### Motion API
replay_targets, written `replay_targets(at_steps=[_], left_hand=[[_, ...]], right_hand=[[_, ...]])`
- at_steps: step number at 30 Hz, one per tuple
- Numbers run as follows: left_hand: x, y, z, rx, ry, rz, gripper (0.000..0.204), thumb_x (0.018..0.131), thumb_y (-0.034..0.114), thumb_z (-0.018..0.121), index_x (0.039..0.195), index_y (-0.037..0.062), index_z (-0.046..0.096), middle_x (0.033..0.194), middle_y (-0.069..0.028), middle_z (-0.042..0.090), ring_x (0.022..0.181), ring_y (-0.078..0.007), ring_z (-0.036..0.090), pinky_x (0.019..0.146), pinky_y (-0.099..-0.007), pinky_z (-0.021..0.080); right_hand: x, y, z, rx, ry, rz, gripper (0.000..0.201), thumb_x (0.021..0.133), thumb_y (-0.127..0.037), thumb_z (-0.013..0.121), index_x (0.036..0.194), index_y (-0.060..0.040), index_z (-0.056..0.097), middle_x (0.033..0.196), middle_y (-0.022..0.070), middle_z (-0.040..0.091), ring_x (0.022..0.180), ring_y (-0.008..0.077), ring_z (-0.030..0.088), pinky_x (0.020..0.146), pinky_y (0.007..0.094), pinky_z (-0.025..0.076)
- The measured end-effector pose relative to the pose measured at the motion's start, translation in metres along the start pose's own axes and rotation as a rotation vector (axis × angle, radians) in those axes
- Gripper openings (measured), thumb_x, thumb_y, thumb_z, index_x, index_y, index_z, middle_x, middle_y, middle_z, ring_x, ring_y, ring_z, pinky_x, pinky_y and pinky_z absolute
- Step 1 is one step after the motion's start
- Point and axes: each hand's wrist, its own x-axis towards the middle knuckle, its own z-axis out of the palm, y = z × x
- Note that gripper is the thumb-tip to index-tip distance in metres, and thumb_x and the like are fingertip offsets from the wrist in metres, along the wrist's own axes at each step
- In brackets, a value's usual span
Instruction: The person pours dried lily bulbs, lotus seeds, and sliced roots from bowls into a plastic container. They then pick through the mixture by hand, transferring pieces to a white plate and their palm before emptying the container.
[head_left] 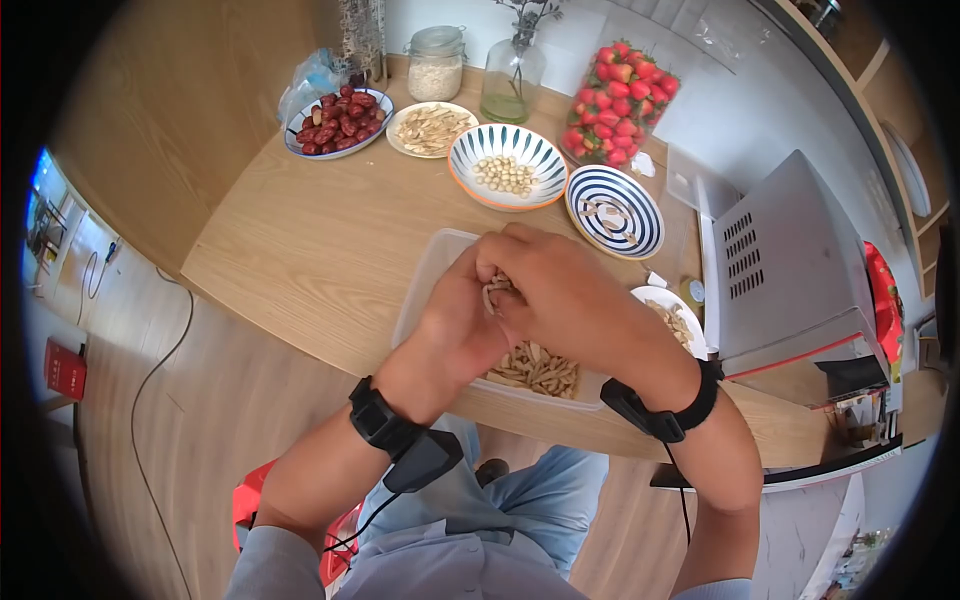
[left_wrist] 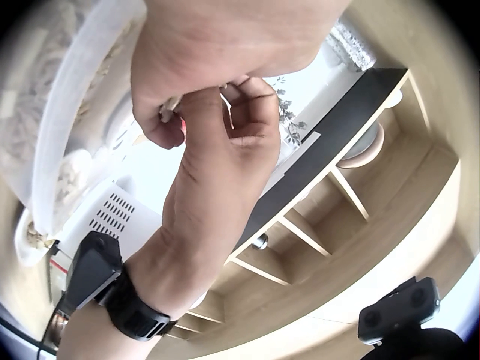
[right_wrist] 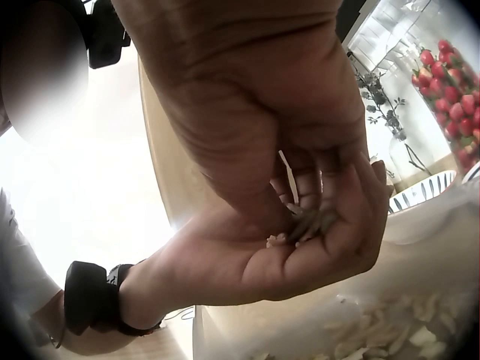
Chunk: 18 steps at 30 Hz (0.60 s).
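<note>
Above a translucent plastic box (head_left: 412,292), both hands meet. My left hand (head_left: 452,318) is cupped, palm up, its fingers curled round several dried beige pieces (head_left: 499,291); the right wrist view shows these pieces (right_wrist: 306,226) in the left hand (right_wrist: 292,262). My right hand (head_left: 560,285) bends over the left, thumb and curled fingers at the pieces, its fingertips partly hidden. In the left wrist view the right hand (left_wrist: 217,161) reaches up under the left hand (left_wrist: 217,49). More dried pieces (head_left: 540,370) lie in the box below.
Along the back stand a bowl of red dates (head_left: 340,125), a plate of slices (head_left: 432,130), a jar (head_left: 435,70), a vase (head_left: 510,85), a bowl of pale seeds (head_left: 505,175) and strawberries (head_left: 620,105). At right are a striped plate (head_left: 615,212), a white dish (head_left: 695,335) and a grey appliance (head_left: 790,270).
</note>
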Motion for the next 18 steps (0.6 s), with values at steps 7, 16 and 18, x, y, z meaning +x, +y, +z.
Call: replay_targets(at_steps=[7, 16, 18], left_hand=[[-0.004, 0.002, 0.018, 0.074, 0.103, -0.016, 0.035, 0.114, 0.030, 0.038, 0.130, 0.0080, 0.060, 0.128, -0.0048, 0.066, 0.116, -0.0193, 0.067, 0.100, -0.0436, 0.058], [-0.007, -0.005, 0.045, 0.191, 0.229, -0.015, 0.042, 0.114, 0.028, 0.035, 0.135, 0.0003, 0.058, 0.132, -0.0124, 0.066, 0.122, -0.0281, 0.067, 0.109, -0.0465, 0.056], [-0.007, -0.003, 0.044, 0.170, 0.165, -0.038, 0.042, 0.114, 0.027, 0.034, 0.134, -0.0021, 0.057, 0.129, -0.0142, 0.067, 0.122, -0.0326, 0.067, 0.111, -0.0471, 0.055]], right_hand=[[0.002, 0.019, -0.019, 0.473, -0.123, 0.178, 0.014, 0.088, 0.001, 0.072, 0.100, -0.0012, 0.065, 0.091, 0.0076, 0.073, 0.082, 0.0127, 0.071, 0.072, 0.0292, 0.056], [0.000, 0.026, -0.039, 0.648, -0.243, 0.366, 0.009, 0.095, 0.001, 0.073, 0.103, -0.0003, 0.070, 0.095, 0.0036, 0.075, 0.085, 0.0078, 0.070, 0.072, 0.0225, 0.058], [0.000, 0.030, -0.041, 0.685, -0.245, 0.371, 0.009, 0.095, -0.001, 0.074, 0.103, 0.0003, 0.071, 0.096, 0.0045, 0.076, 0.085, 0.0081, 0.071, 0.073, 0.0223, 0.059]])
